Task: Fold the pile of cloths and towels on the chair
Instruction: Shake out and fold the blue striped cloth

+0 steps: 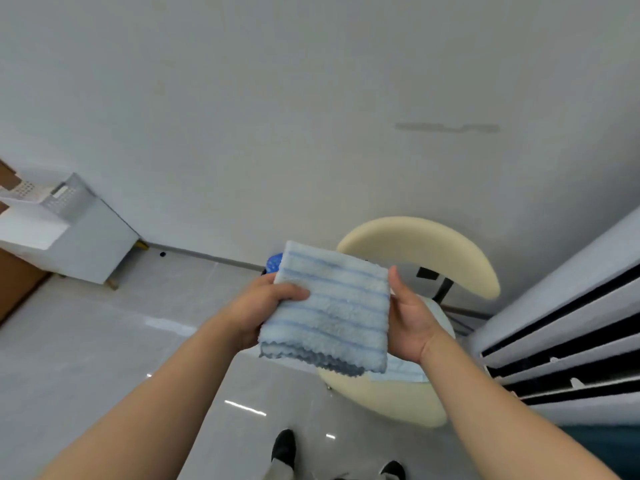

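Towel (332, 306): pale blue with darker blue stripes and a scalloped lower hem, folded to a rough square of several layers, held in the air between both hands, above and in front of the chair (419, 244). Left hand (263, 306): grips the towel's left edge, thumb laid across the upper face, fingers hidden beneath. Right hand (412, 323): palm set against the towel's right edge, thumb upright along that edge; its fingers lie behind the towel out of sight, so whether they curl round it cannot be told. Chair: cream, with a curved backrest on a dark post and a round seat, standing on the floor (104, 341) close to the wall (311, 133). Cloth (398, 372): pale blue, lying flat on the chair seat, partly covered from view by the held towel. Blue thing (273, 262): only a small part shows past the towel's upper left corner; kind not clear. Cabinet (90, 244): white, at far left against the wall. Louvred unit (561, 341): white with dark slots, at right, just beside the chair. Shoes (284, 448): dark, at the bottom edge on the glossy grey tiles.
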Tool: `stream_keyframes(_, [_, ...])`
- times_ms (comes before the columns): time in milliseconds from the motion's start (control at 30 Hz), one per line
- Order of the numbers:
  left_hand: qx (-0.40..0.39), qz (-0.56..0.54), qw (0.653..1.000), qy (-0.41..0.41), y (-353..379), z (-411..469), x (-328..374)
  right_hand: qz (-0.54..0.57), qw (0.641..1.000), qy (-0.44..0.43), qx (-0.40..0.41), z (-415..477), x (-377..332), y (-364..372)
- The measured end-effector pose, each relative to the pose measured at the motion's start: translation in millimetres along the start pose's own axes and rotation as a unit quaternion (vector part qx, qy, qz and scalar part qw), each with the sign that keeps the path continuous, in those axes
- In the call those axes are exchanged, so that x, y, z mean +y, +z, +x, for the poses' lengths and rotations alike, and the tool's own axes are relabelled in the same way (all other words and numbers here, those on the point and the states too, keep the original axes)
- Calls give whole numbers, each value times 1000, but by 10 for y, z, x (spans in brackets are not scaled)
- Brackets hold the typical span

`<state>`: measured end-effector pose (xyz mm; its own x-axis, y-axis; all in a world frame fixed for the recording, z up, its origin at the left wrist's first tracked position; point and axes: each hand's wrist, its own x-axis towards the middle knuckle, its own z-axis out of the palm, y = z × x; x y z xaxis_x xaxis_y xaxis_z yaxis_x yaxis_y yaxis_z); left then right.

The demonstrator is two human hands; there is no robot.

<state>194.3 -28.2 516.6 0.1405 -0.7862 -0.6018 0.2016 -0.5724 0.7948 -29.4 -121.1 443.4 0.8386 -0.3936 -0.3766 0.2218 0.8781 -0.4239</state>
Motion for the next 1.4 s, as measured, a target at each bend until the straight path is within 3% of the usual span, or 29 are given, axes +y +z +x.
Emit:
stream_keyframes(200, [31,-31,999,-13,-1055,-43,-107,-140,981,56,122,738,433,592])
stream_keyframes(433, [11,-44,999,-23,-2901,-178,-148,-216,965,52,137,2025,1235,1606])
stream_keyframes(733, [8,-157,983,-90,-4685,-310,-188,-220,963,102,119,3491,1783,2602])
stream_keyframes(1067, [113,-267,952,-99,-6900,-18,115,-212,957,161,112,5755,2271,3672])
stream_keyframes(1200, [138,-342,925,-88,-7814,-56,508,-129,966,204,95,6617,2352,4289])
stream_keyframes(1400, [170,-432,883,-67,-9142,-35,779,-91,960,251,90,7848,2607,5245])
